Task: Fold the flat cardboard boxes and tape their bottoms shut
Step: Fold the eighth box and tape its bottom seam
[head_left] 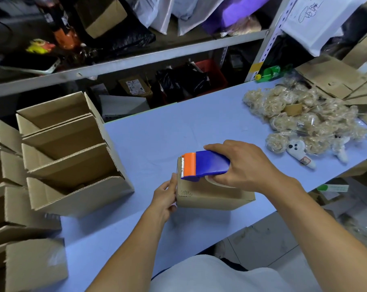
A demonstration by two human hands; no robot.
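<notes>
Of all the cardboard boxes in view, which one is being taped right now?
The small box on the blue table, under the blue-and-orange tape dispenser. It lies closed side up between both hands; the boxes at left stand open, untouched.

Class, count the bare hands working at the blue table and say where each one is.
2. The left hand pinches the tape end at the box's left edge. The right hand grips the tape dispenser on top of the box.
</notes>
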